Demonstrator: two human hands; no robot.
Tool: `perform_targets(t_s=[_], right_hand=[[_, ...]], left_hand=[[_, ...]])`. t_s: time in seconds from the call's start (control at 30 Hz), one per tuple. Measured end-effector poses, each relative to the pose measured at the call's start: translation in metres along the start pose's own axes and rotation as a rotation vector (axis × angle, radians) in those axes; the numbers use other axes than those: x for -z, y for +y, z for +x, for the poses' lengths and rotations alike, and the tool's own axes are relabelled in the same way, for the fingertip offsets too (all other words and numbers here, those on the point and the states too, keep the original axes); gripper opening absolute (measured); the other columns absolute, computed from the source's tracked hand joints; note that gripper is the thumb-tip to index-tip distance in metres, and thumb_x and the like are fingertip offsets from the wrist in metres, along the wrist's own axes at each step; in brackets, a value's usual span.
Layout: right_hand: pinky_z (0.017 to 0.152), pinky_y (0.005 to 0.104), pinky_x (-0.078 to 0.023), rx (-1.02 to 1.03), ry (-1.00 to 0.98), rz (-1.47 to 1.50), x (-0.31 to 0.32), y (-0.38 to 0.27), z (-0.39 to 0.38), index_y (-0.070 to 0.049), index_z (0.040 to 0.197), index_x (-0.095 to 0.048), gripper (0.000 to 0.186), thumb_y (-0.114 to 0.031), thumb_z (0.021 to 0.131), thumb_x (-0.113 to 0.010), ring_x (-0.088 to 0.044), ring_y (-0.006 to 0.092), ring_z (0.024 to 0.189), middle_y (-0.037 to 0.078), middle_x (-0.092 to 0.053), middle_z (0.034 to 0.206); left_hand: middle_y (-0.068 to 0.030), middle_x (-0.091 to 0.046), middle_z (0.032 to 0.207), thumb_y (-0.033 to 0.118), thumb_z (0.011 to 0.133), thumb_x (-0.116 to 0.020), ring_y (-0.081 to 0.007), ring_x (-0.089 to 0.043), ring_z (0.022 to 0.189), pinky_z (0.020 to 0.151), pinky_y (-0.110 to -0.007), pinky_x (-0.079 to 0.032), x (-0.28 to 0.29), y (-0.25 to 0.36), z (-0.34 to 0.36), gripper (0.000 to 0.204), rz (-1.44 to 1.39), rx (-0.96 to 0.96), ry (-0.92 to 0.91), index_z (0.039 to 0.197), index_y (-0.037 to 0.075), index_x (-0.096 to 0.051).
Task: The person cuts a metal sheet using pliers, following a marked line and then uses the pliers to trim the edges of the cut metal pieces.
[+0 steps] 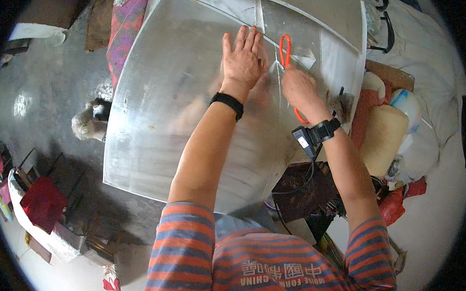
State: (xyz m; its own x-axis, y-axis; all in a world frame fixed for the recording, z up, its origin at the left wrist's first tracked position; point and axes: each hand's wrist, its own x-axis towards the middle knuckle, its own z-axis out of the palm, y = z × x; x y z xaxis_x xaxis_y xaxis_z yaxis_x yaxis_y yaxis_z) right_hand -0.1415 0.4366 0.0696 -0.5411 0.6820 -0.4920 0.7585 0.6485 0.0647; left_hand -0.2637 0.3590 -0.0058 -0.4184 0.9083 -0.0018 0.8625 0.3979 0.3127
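Note:
A large, shiny metal sheet (158, 107) lies across the work surface in front of me. My left hand (242, 62) rests flat on its upper part, fingers stretched out and slightly apart. To the right, my right hand (302, 90) is closed around orange-handled snips (286, 43). One orange loop sticks out above the fist and another bit of orange shows below it. The snips' jaws are mostly hidden by the hand. Beside them a thin line runs down the sheet, and a small pointed flap of metal (306, 62) stands up at its edge.
Another pale metal sheet (321, 11) lies at the far right. A patterned red and purple cloth (126, 33) is at the far left. A fluffy grey animal or toy (86, 123) is on the floor by the sheet. Bags and a yellowish container (383, 139) crowd the right side.

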Motion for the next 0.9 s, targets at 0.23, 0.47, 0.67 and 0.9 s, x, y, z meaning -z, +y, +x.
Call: perform_targets(t_s=[0.23,0.47,0.67,0.9], right_hand=[[0.071,0.0473,-0.052,0.171,-0.117,-0.054,0.023,0.0,0.017,0.004,0.085,-0.062,0.016,-0.006,0.081,-0.05,-0.064,0.0403,0.082,0.026,-0.064,0.086],[0.071,0.0474,-0.052,0.133,-0.288,-0.098,0.031,0.006,0.03,0.006,0.086,-0.064,0.018,-0.004,0.08,-0.051,-0.065,0.0401,0.083,0.027,-0.064,0.083],[0.067,0.0463,-0.052,0.39,-0.453,-0.32,0.023,0.02,0.061,0.007,0.084,-0.064,0.018,-0.005,0.08,-0.05,-0.066,0.0387,0.077,0.027,-0.064,0.079],[0.063,0.0449,-0.052,0.356,-0.332,-0.178,0.022,0.024,0.056,0.006,0.081,-0.064,0.018,-0.006,0.079,-0.05,-0.066,0.038,0.073,0.027,-0.063,0.074]], left_hand=[[-0.0012,-0.02,0.152,0.04,0.091,-0.045,-0.0219,-0.014,0.141,0.112,-0.054,-0.012,-0.003,-0.002,-0.003,0.062,0.061,0.001,-0.015,0.145,0.013,-0.028],[-0.0011,-0.019,0.153,0.044,0.092,-0.045,-0.0218,-0.013,0.142,0.112,-0.055,-0.009,-0.002,0.001,0.0,0.064,0.028,0.011,-0.024,0.145,0.013,-0.027],[-0.0017,-0.019,0.153,0.049,0.09,-0.046,-0.0224,-0.013,0.142,0.113,-0.054,-0.008,-0.002,-0.001,-0.001,0.069,0.019,-0.003,-0.066,0.145,0.011,-0.027],[-0.0074,-0.022,0.152,0.046,0.088,-0.051,-0.0235,-0.017,0.141,0.113,-0.05,-0.013,0.002,-0.007,-0.008,0.071,0.037,-0.041,-0.025,0.143,0.006,-0.028]])
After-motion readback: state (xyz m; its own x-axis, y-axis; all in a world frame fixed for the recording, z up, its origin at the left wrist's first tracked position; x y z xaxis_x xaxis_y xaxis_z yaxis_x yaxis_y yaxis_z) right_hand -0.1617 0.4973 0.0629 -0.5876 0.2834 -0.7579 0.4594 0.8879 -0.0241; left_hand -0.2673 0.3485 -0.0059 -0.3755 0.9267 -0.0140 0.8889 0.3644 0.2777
